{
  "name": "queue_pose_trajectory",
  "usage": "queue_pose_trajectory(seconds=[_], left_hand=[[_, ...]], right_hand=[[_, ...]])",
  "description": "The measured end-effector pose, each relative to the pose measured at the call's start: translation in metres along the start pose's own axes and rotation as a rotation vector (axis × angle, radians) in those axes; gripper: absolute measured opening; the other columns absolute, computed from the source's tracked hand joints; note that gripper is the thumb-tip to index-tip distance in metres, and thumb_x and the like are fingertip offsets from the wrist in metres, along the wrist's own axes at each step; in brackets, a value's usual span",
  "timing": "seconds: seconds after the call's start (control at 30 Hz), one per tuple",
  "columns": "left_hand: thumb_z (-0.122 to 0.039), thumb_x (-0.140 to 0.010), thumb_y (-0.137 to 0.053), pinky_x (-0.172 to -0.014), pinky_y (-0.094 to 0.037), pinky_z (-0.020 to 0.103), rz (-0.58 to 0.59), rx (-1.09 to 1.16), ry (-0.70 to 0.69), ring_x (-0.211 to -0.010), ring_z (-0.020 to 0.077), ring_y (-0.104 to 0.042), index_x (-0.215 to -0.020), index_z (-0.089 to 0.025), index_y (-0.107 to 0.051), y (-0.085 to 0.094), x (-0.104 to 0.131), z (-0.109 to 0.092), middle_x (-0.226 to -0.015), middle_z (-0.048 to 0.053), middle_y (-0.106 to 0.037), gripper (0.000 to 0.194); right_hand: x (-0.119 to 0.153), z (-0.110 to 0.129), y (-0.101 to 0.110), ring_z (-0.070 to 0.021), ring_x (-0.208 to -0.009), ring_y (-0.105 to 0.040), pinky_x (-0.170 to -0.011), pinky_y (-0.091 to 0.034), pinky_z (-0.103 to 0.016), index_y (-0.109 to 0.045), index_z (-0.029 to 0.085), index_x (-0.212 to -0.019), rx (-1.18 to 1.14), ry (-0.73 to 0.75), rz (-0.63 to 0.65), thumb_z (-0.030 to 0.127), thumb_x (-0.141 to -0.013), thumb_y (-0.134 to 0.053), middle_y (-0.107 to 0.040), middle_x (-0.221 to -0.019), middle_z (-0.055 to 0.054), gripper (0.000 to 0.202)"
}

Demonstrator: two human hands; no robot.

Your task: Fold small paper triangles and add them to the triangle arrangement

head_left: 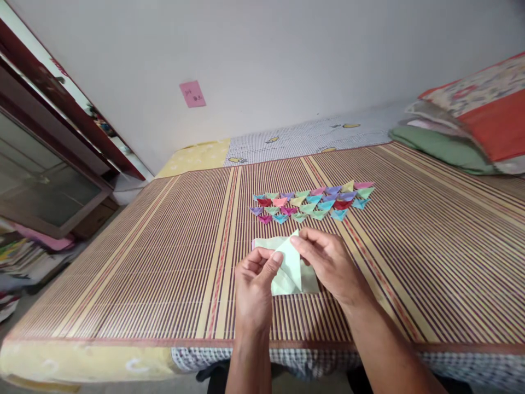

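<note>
The folded sheet (291, 262), pale green, is held over the paper stack (310, 283); whether the two touch cannot be told. At the stack's left side, the person's left hand (255, 276) pinches the sheet between thumb and fingers, while at its right side the right hand (334, 265) has its fingers closed on the sheet's upper corner. The likeliest fault is a skewed crease: should either pinch slip while the other pulls, the pointed flap would shift off line. Pulling against each other too hard could crumple or tear the paper, which looks thin. The slatted mat (164, 262) under the stack gives a ridged backing, so a crease pressed there, with few sheets between, might come out uneven. Being much the same colour, the stack's top sheet could be caught up with the held one, or a dragging wrist could push the stack askew. Just beyond the stack lie rows of small folded pieces (308, 208), light enough, by their look, to scatter if knuckles swept forward.
</note>
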State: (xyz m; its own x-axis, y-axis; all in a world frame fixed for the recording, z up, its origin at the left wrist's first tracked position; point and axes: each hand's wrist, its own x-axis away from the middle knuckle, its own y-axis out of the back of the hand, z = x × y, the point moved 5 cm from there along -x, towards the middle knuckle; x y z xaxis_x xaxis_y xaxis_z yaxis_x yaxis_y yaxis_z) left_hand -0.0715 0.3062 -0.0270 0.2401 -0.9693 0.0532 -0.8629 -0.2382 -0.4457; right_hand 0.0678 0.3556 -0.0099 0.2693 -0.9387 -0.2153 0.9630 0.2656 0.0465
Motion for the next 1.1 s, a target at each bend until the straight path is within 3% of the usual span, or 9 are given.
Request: queue_pose_trajectory(seconds=[0.1, 0.27, 0.53, 0.77, 1.1], left_hand=[[-0.036, -0.071, -0.09, -0.054, -0.042, 0.02, -0.084, 0.042, -0.033, -0.055, 0.0094, -0.052, -0.066, -0.015, -0.068, 0.004, -0.002, -0.003, -0.059, -0.002, -0.057, 0.031], [-0.034, -0.064, -0.094, -0.056, -0.041, 0.019, -0.191, 0.115, -0.085, -0.055, 0.0083, -0.05, -0.06, -0.015, -0.064, 0.011, -0.006, -0.002, -0.057, -0.003, -0.055, 0.036], [-0.029, -0.06, -0.097, -0.056, -0.046, 0.018, -0.195, 0.312, 0.017, -0.053, 0.0069, -0.053, -0.066, -0.015, -0.066, 0.024, -0.018, 0.006, -0.059, -0.004, -0.057, 0.034], [-0.03, -0.066, -0.095, -0.05, -0.042, 0.013, 0.0, 0.323, 0.143, -0.049, 0.0043, -0.048, -0.068, -0.012, -0.066, 0.005, -0.014, 0.008, -0.056, -0.003, -0.055, 0.034], [-0.019, -0.061, -0.099, -0.053, -0.055, 0.012, 0.054, 0.42, 0.233, -0.05, 0.0044, -0.058, -0.074, -0.01, -0.073, -0.001, -0.013, 0.009, -0.061, -0.002, -0.062, 0.031]], right_hand=[[0.0, -0.001, -0.008, -0.0106, -0.054, -0.036, -0.048, -0.029, -0.024, -0.048, 0.02, -0.063, 0.034, -0.004, 0.125, 0.04, -0.093, -0.067, -0.04, -0.059, 0.005, 0.04], [0.002, 0.006, -0.017, -0.0124, -0.061, -0.046, -0.055, -0.038, -0.024, -0.055, 0.02, -0.066, 0.065, 0.021, 0.205, 0.035, -0.09, -0.066, -0.051, -0.064, 0.003, 0.031], [0.01, 0.002, -0.023, -0.0129, -0.063, -0.052, -0.059, -0.04, -0.025, -0.063, 0.019, -0.068, 0.154, -0.064, 0.475, 0.018, -0.082, -0.069, -0.059, -0.065, 0.003, 0.015], [0.002, 0.007, -0.001, -0.0114, -0.063, -0.052, -0.058, -0.041, -0.024, -0.066, 0.02, -0.082, -0.008, 0.022, 0.164, 0.035, -0.096, -0.067, -0.059, -0.071, 0.003, 0.021], [0.001, 0.005, -0.008, -0.0123, -0.066, -0.056, -0.061, -0.046, -0.024, -0.069, 0.02, -0.09, -0.099, 0.039, 0.188, 0.035, -0.094, -0.07, -0.062, -0.074, 0.002, 0.015]])
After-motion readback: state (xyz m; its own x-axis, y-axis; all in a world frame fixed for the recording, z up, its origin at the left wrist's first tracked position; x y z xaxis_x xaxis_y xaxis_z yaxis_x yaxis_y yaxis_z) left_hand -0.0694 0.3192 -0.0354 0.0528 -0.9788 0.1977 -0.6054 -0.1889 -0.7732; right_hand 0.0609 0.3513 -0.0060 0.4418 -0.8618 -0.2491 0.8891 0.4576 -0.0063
